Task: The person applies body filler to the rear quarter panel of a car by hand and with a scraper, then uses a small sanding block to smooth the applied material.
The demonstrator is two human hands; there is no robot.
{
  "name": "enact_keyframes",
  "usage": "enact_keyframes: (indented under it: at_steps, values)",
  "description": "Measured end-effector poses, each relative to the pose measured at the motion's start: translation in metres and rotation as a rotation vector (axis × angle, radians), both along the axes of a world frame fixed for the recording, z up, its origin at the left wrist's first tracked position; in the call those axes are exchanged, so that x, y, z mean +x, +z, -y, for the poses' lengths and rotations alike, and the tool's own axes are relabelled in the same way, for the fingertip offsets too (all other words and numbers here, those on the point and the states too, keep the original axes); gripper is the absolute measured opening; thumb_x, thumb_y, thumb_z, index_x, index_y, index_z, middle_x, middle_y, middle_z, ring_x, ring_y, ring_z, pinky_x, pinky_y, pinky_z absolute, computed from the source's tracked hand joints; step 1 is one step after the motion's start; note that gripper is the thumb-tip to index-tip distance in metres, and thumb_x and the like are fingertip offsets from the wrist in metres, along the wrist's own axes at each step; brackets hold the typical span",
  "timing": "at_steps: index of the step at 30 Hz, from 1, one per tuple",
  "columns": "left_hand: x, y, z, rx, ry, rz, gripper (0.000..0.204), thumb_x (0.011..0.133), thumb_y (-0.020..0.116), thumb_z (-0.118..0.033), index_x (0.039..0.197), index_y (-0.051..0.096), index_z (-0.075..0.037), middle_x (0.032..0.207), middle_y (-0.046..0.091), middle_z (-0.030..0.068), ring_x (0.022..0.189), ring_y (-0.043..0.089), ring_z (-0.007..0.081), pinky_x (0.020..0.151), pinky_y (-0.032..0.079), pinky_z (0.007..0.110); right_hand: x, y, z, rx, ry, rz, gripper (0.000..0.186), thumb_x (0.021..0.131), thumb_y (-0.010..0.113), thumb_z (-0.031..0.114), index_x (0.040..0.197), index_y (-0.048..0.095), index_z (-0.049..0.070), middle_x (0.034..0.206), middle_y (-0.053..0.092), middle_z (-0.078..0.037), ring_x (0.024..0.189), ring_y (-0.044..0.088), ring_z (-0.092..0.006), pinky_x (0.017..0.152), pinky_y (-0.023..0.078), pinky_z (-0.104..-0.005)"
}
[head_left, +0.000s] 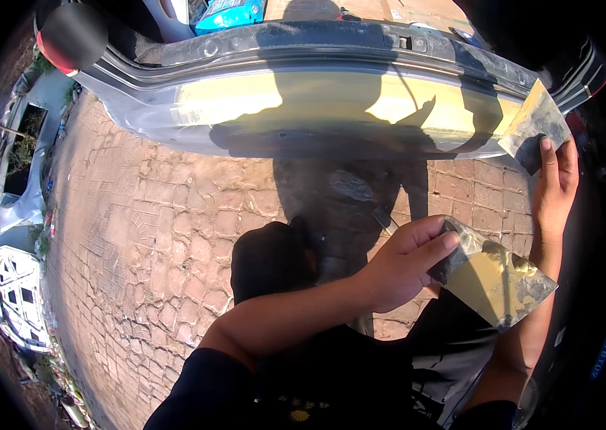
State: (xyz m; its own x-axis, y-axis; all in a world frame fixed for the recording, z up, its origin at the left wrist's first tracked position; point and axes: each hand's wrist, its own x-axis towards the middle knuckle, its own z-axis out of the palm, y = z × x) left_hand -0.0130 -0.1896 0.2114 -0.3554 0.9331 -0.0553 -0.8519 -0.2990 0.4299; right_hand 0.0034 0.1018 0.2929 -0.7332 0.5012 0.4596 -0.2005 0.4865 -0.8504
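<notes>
Across the top runs a grey car body panel [152, 122], with a broad band of yellow filler [231, 93] spread along it. My right hand [557, 168] grips a flat putty spreader [543, 118] at the panel's right end. Yellow filler coats one side of the spreader, and its edge overlaps the panel in view; whether it touches, I cannot tell. Nearer to me, my left hand [410, 261] is closed, thumb on top, on one corner of a thin mixing plate [493, 276]. The plate is tilted, smeared with yellow filler and dark stains.
Brown paving stones [174, 236] lie below the panel. My shadow falls over the panel's middle and the ground. A blue bag [231, 14] sits behind the panel at the top. On the far left are a white slotted part [16, 297] and a pale vehicle part [30, 186].
</notes>
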Motion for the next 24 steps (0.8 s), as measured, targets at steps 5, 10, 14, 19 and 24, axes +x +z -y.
enact_keyframes:
  at_steps: [5,10,14,19,24]
  values:
    - [0.000,-0.001,0.007,0.002,0.000,-0.354,0.022,0.116,0.051,-0.021,0.122,0.061,-0.002,0.106,0.065,0.0005,0.097,0.060,0.0057,0.085,0.052,0.028,-0.066,0.011,0.060,1.140,0.095,0.036,0.046,0.086,0.064,-0.011,0.127,0.073,0.006,0.124,0.072,-0.012,0.108,0.067,-0.0340,0.099,0.052,-0.0403]
    - [0.000,0.001,0.004,0.077,0.042,-0.398,0.022,0.116,0.051,-0.024,0.116,0.060,-0.003,0.093,0.058,-0.0036,0.085,0.051,0.0031,0.073,0.045,0.024,-0.093,-0.009,0.103,1.179,0.138,0.021,0.051,0.080,0.062,-0.013,0.127,0.072,0.003,0.120,0.074,-0.012,0.108,0.067,-0.0332,0.098,0.051,-0.0409]
    - [-0.002,0.001,0.007,0.079,0.102,-0.464,0.023,0.116,0.050,-0.024,0.116,0.059,-0.003,0.093,0.058,-0.0036,0.083,0.050,0.0028,0.073,0.045,0.024,-0.040,-0.020,0.098,0.990,0.259,0.210,0.031,0.084,0.065,-0.011,0.111,0.074,0.001,0.108,0.077,-0.010,0.098,0.071,-0.0314,0.093,0.050,-0.0387]
    - [-0.002,0.003,0.014,-0.173,0.338,-0.862,0.022,0.113,0.052,-0.019,0.109,0.060,0.001,0.086,0.065,0.0070,0.075,0.064,0.0100,0.066,0.052,0.032,0.084,-0.041,0.077,-0.749,0.136,-0.069,0.039,0.107,0.058,0.013,0.145,0.057,0.000,0.135,0.067,-0.012,0.125,0.062,-0.0236,0.111,0.046,-0.0399]
    - [0.005,0.000,0.011,-0.340,0.278,-0.794,0.018,0.110,0.053,-0.014,0.103,0.059,0.001,0.080,0.065,0.0147,0.067,0.066,0.0172,0.063,0.052,0.035,0.177,-0.068,0.075,-0.865,0.056,-0.128,0.044,0.105,0.063,0.019,0.145,0.057,-0.001,0.135,0.066,-0.010,0.123,0.061,-0.0222,0.111,0.045,-0.0408]
